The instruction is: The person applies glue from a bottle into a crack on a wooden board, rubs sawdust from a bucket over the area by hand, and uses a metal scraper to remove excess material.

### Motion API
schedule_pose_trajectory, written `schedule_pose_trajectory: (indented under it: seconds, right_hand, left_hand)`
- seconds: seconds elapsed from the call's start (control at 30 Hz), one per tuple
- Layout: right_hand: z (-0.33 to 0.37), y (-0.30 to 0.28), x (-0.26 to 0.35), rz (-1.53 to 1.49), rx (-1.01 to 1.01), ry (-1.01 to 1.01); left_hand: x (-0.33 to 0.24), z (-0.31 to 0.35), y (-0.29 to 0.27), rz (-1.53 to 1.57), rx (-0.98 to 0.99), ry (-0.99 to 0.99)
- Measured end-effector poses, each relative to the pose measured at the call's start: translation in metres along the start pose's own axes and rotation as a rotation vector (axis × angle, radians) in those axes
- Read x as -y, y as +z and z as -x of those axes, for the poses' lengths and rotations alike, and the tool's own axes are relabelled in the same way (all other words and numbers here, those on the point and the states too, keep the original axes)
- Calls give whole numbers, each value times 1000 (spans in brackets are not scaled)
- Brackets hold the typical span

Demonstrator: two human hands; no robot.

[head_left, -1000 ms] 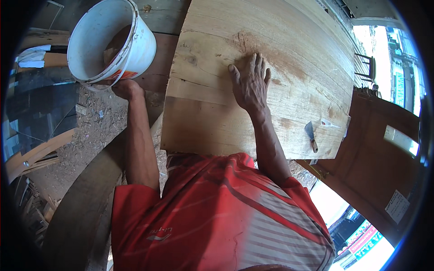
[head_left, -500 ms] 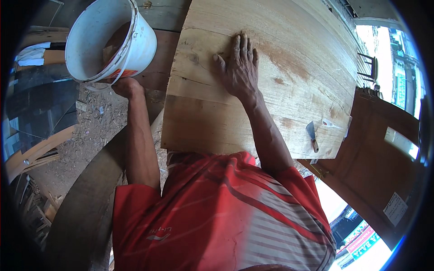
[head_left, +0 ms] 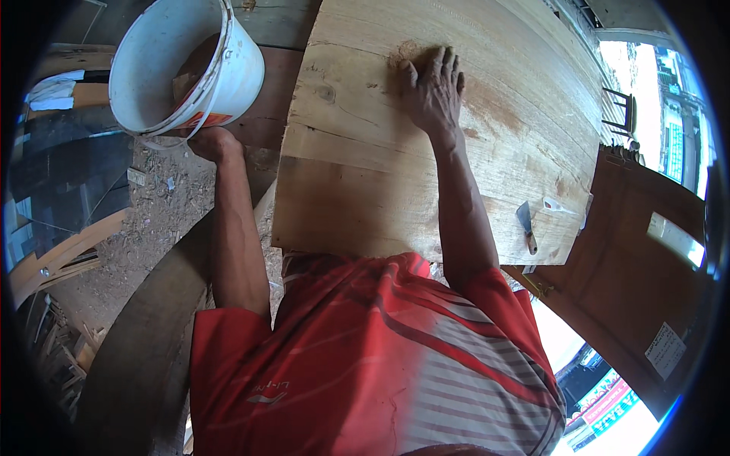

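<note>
My right hand (head_left: 435, 93) lies flat on a wide pale wooden panel (head_left: 365, 163), its fingers stretched out beside a patch of reddish-brown dust (head_left: 411, 55). Brown smears also show to the right of the hand. At the upper left is a white plastic bucket (head_left: 247, 76), with its mouth turned toward the left and something brown inside. My left hand (head_left: 215, 143) is against the bucket's near side, just below the rim and handle. The bucket hides its fingers, so I cannot see whether they grip.
A putty knife (head_left: 526, 226) with a wooden handle lies near the panel's right corner, beside a white plastic tool (head_left: 559, 205). A brown wooden board (head_left: 608, 228) stands at the right. Wood shavings (head_left: 163, 216) litter the ground at the left, near a curved dark timber (head_left: 144, 334).
My right hand has slid to the right and slightly away across the panel, uncovering more of the brown dust. My left hand and the bucket have hardly moved.
</note>
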State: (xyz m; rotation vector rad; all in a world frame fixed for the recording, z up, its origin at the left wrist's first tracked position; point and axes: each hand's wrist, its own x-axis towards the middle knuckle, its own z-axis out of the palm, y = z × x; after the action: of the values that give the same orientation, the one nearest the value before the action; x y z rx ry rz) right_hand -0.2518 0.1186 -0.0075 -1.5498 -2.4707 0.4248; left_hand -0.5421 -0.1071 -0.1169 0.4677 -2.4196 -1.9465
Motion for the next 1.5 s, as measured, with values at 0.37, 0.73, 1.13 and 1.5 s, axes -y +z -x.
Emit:
schedule_pose_trajectory:
  seconds: [0.37, 0.73, 1.13, 1.5]
  right_hand:
    - [30, -22, -38, -15, -18, 214]
    - [44, -5, 41, -53, 20, -26]
    - [24, 29, 83, 22, 36, -224]
    - [-7, 19, 47, -101, 16, -257]
  left_hand:
    - [-6, 7, 2, -56, -40, -70]
    - [-16, 12, -1, 45, -9, -74]
    - [0, 1, 0, -37, -12, -31]
    - [-8, 12, 5, 44, -11, 3]
